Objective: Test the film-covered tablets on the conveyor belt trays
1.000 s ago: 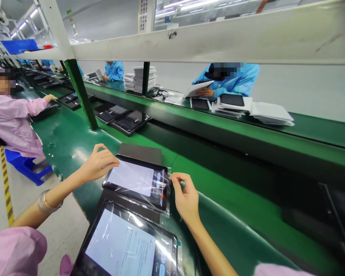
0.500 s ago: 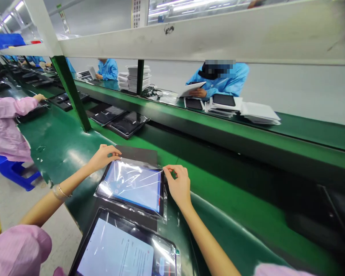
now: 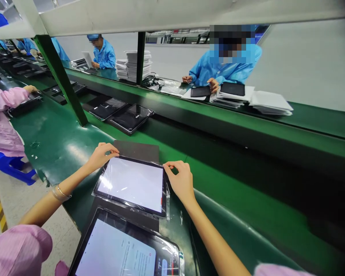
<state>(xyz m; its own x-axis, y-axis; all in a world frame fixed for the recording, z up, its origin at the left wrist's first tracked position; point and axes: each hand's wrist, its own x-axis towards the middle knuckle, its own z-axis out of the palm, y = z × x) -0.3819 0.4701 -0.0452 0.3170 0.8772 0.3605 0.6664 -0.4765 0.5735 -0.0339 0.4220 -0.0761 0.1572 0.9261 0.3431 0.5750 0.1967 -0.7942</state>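
A tablet (image 3: 132,184) with a lit, nearly white screen lies in front of me, covered by clear plastic film (image 3: 168,199) that sticks out past its right edge. At the tablet's far left corner, my left hand (image 3: 102,156) is closed in a pinch on the film. My right hand (image 3: 181,180) pinches the film at the far right corner, thumb and forefinger together. Nearer to me lies a second lit tablet (image 3: 115,245), also under clear plastic, with text on its screen. A dark flat pad (image 3: 138,150) shows beyond and below the first tablet.
Wrapped dark tablets (image 3: 133,118) lie on the green conveyor (image 3: 218,188) beyond. A green post (image 3: 60,80) rises at left. Behind a raised ledge, a person in blue (image 3: 227,69) handles tablets beside white stacks (image 3: 271,102). A person in pink (image 3: 2,119) sits at left.
The film over the first tablet looks flatter, with fewer creases and reflections, and its screen has turned whiter. My hands stay at the corners. The person in blue has lowered the white sheet.
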